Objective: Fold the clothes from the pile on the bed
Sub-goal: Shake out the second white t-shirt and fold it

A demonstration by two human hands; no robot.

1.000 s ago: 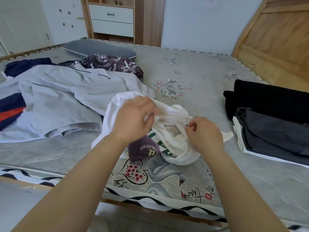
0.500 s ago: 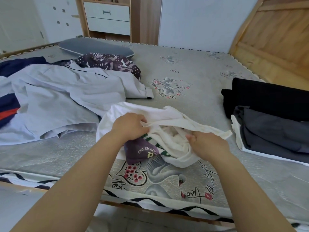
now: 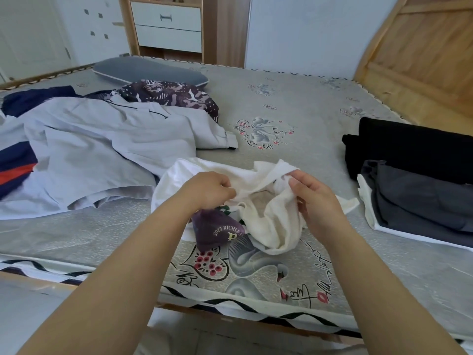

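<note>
Gripping the bunched white shirt [image 3: 268,198] with both hands: left hand [image 3: 208,189] pinching (fingers curled tight), right hand [image 3: 316,198] clutching. Purple print [image 3: 217,230] just below left fingertips.

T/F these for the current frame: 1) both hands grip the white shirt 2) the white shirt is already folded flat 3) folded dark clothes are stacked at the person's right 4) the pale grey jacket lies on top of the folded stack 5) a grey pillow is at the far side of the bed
1) Both the left hand and the right hand grip the white shirt: true.
2) False; it is bunched up between the hands.
3) The folded stack sits at the person's right: true.
4) False; the pale grey jacket lies spread out at the left, apart from the stack.
5) The grey pillow lies at the bed's far side: true.
</note>
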